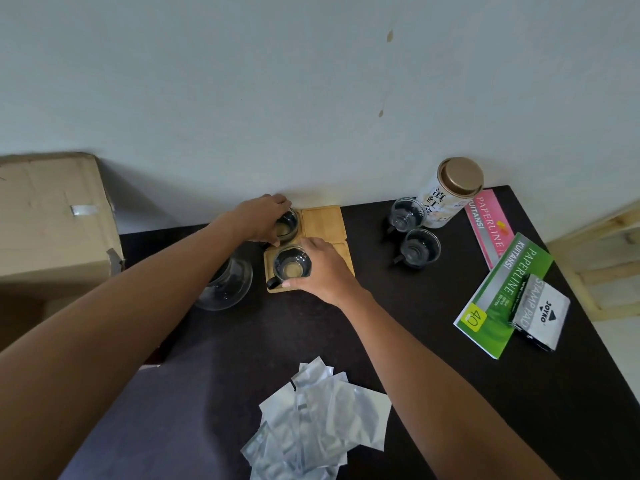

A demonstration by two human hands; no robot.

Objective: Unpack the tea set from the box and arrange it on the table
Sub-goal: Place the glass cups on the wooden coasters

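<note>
Four square bamboo coasters sit together on the dark table. The left hand grips a clear glass cup on the far-left coaster; the right hand clasps another glass cup on the near-left one. Both look empty. A round glass teapot stands just left, and the cardboard box beyond

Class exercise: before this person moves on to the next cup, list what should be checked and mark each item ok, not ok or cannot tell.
1. Near cup seated on its wooden coaster: ok.
2. Far cup seated on a coaster: cannot tell; left hand covers it.
3. Right hand free: not ok, holds near cup.
4. Two empty coasters ready: ok.
5. Remaining two cups upright, reachable: ok.
</note>
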